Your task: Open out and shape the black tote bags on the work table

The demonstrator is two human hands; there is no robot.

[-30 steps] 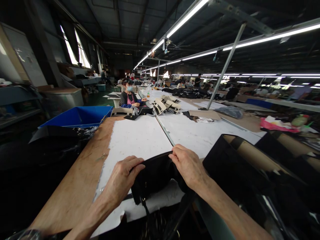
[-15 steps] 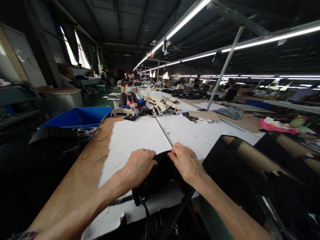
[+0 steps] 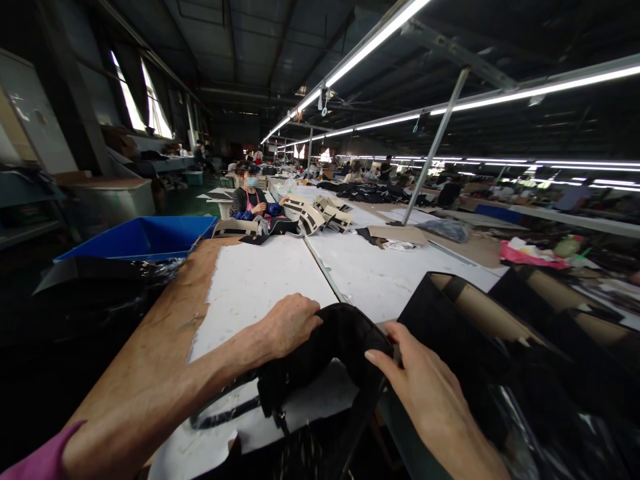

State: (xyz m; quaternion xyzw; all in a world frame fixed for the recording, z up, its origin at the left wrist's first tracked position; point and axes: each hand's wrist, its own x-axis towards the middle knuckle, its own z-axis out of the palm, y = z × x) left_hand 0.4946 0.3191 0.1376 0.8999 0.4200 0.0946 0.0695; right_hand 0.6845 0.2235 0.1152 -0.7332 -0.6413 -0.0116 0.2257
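Black and probably soft, the bag-like piece (image 3: 343, 337) sits lower centre of the frame; its rim (image 3: 357, 311) looks the best hold: my left hand (image 3: 291, 325) clamps it, my right hand (image 3: 433, 383) straddles it, whether pinching I cannot tell.

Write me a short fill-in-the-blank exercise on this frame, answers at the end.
1. The left hand and right hand touch the same ____ item.
2. The large bin beside the table is ____.
3. The sheets spread on the table are ____.
4. In view, black pieces with tan insides stand to the item's ____.

Answers: black; blue; white; right.
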